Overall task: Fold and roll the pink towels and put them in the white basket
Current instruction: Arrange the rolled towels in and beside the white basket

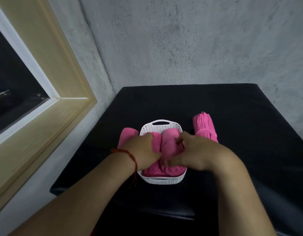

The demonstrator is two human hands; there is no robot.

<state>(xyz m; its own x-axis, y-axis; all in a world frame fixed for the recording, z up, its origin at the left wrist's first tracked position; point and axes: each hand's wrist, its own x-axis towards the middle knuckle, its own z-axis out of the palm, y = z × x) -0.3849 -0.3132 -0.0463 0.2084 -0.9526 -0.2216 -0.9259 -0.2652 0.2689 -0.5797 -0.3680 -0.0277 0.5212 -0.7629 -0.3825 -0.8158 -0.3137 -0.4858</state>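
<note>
A white basket (162, 181) sits mid-table on the black table (241, 116), with its cut-out handle at its 12 o'clock end, and both hands are down inside it. Two pink rolled towels lie side by side in the basket, running from 6 to 12 o'clock. The left hand (144, 148) lies over the left roll (156, 142), fingers curled down its 9 o'clock side against the basket wall and the thumb reaching in towards the middle, so it grips that roll. The right hand (193, 151) covers the 3 o'clock side of the right roll (169, 142), fingers bent and pinching into the cloth near the roll's far end, thumb tucked low between the two rolls. The thumbs nearly meet at the centre of the basket. At 6 o'clock from the hands, more pink cloth (161, 172) fills the near part of the basket under them; how it is folded cannot be told. Outside the basket, a loose rolled towel (127, 136) lies on the table at 9 o'clock, touching the basket and partly under the left wrist. A stack of folded towels (204, 126) lies at 2 o'clock, just beside the right hand's knuckles. A red thread bracelet (132, 157) circles the left wrist. A grey wall (198, 48) stands beyond the table at 12 o'clock and a window frame (50, 79) at 9 o'clock.
</note>
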